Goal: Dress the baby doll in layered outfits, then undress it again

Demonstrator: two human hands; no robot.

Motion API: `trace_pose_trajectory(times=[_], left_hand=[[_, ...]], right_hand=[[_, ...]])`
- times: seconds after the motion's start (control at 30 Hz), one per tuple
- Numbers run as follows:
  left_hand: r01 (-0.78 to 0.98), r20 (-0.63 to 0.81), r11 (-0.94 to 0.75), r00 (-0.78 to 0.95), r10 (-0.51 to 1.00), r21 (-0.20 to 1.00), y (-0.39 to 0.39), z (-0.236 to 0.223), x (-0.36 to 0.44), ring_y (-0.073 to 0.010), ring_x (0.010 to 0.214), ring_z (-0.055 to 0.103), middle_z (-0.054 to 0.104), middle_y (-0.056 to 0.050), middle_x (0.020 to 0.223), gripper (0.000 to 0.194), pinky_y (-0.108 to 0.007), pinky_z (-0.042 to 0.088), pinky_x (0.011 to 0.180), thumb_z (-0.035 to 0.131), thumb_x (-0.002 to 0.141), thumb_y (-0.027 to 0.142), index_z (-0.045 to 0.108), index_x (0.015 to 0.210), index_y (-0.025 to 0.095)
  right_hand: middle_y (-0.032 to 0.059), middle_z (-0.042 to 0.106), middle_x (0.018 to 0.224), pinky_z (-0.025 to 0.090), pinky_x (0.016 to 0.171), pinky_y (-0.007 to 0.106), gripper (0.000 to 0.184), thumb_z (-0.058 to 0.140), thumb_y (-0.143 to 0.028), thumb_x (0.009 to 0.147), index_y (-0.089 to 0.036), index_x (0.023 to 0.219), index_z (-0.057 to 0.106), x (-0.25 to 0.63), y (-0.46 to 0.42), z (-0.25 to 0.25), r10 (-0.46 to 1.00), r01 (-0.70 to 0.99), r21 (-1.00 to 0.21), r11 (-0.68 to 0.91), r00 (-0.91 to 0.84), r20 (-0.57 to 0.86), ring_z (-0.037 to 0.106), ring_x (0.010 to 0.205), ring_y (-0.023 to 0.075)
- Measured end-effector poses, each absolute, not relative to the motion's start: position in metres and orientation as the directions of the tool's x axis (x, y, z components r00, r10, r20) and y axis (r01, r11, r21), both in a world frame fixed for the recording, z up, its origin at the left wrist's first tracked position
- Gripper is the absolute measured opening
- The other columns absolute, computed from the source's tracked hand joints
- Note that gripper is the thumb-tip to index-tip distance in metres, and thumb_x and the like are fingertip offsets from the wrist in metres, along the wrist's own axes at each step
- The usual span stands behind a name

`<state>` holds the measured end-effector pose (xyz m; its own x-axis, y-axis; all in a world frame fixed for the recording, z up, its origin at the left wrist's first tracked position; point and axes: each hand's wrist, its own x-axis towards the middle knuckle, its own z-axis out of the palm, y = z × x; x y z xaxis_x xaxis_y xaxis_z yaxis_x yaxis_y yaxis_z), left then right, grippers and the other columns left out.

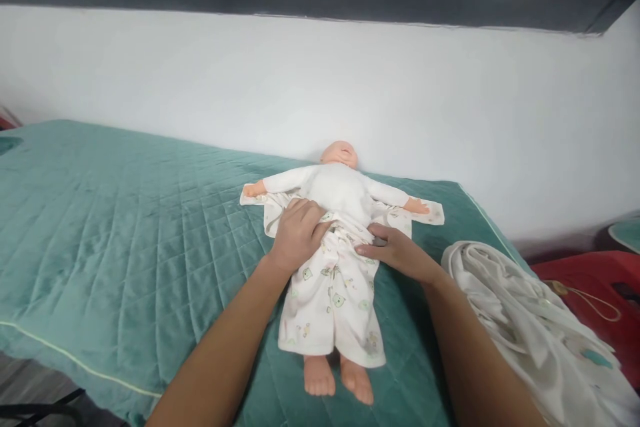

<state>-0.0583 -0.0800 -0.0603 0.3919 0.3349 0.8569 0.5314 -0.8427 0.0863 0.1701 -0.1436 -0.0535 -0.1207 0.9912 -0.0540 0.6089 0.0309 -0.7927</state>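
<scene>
We angle both forearms inward from the near side. Our left hand (299,233), palm down, grips the waistband of the patterned trousers (330,300). Our right hand (395,250) holds thumb and forefinger narrowly apart at the opposite side; we cannot tell whether they pinch cloth. The trousers cover the legs of the doll (340,190), supine on the green quilted cover (150,227).

I count my two hands (299,232), one doll (337,188) with two feet (319,377), one pair of trousers (306,307), one cover (135,227).
</scene>
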Motion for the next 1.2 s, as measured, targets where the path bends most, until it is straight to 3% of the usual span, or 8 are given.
trace_pose_trajectory(times=[0.17,0.37,0.53,0.7,0.87,0.97,1.2], left_hand=[[0.578,0.885,-0.81,0.321,0.338,0.1,-0.081,-0.062,-0.065,-0.0139,0.054,0.037,0.041,0.004,0.054,0.034,-0.03,0.034,0.06,0.052,0.094,0.024,0.038,0.063,0.022],[0.644,0.791,-0.682,0.19,0.582,0.346,-0.095,-0.073,-0.081,-0.0125,0.049,0.033,0.031,0.005,0.047,0.044,-0.029,0.031,0.057,0.046,0.096,0.028,0.029,0.056,0.021],[0.707,0.57,-0.469,0.113,0.814,0.529,-0.106,-0.08,-0.091,-0.0144,0.055,0.042,0.039,0.003,0.052,0.042,-0.029,0.032,0.061,0.039,0.098,0.038,0.036,0.059,0.022],[0.7,0.441,-0.421,0.166,0.882,0.577,-0.113,-0.081,-0.097,-0.0176,0.065,0.052,0.058,0.0,0.07,0.033,-0.031,0.036,0.064,0.033,0.1,0.038,0.052,0.079,0.022],[0.572,0.436,-0.493,0.246,0.866,0.656,-0.115,-0.084,-0.1,-0.0202,0.087,0.06,0.066,-0.004,0.095,0.018,-0.035,0.046,0.079,0.04,0.093,0.023,0.057,0.099,0.022],[0.485,0.423,-0.511,0.286,0.86,0.71,-0.113,-0.085,-0.099,-0.0199,0.098,0.059,0.065,-0.005,0.106,0.028,-0.035,0.047,0.085,0.047,0.085,0.014,0.055,0.11,0.022],[0.48,0.502,-0.553,0.243,0.83,0.681,-0.091,-0.078,-0.086,-0.0185,0.093,0.056,0.062,-0.003,0.098,0.024,-0.033,0.045,0.084,0.046,0.08,0.009,0.055,0.099,0.021]], right_hand=[[-0.0034,0.046,0.07,0.032,0.062,0.028,0.048,0.066,-0.064,0.072,-0.021,0.065,0.046,0.168,-0.142,-0.058,0.994,0.645,-0.764,0.032,-0.097,-0.04,0.044,0.069,0.0144],[0.0016,0.064,0.087,0.041,0.075,0.031,0.043,0.064,-0.065,0.074,-0.022,0.075,0.065,0.167,-0.141,-0.059,0.996,0.688,-0.723,0.058,-0.087,-0.003,0.057,0.085,0.0214],[0.0021,0.067,0.088,0.042,0.078,0.032,0.041,0.062,-0.063,0.077,-0.023,0.081,0.068,0.167,-0.143,-0.064,0.996,0.69,-0.72,0.081,-0.085,0.03,0.059,0.09,0.0232],[0.0028,0.066,0.093,0.042,0.081,0.034,0.041,0.061,-0.063,0.078,-0.023,0.086,0.066,0.165,-0.148,-0.072,0.993,0.642,-0.758,0.117,-0.067,0.097,0.058,0.092,0.0235],[0.0025,0.067,0.091,0.043,0.078,0.033,0.041,0.064,-0.061,0.076,-0.022,0.087,0.067,0.161,-0.153,-0.071,0.999,0.516,-0.856,0.036,-0.009,0.036,0.057,0.087,0.0229],[0.001,0.066,0.084,0.044,0.073,0.031,0.041,0.07,-0.059,0.072,-0.021,0.087,0.066,0.159,-0.155,-0.069,1.0,0.351,-0.936,-0.024,0.011,-0.021,0.057,0.081,0.0213],[0.0006,0.066,0.091,0.045,0.079,0.032,0.039,0.074,-0.049,0.074,-0.023,0.1,0.064,0.158,-0.153,-0.073,0.999,0.082,-0.996,0.024,-0.025,0.022,0.059,0.088,0.0209]])
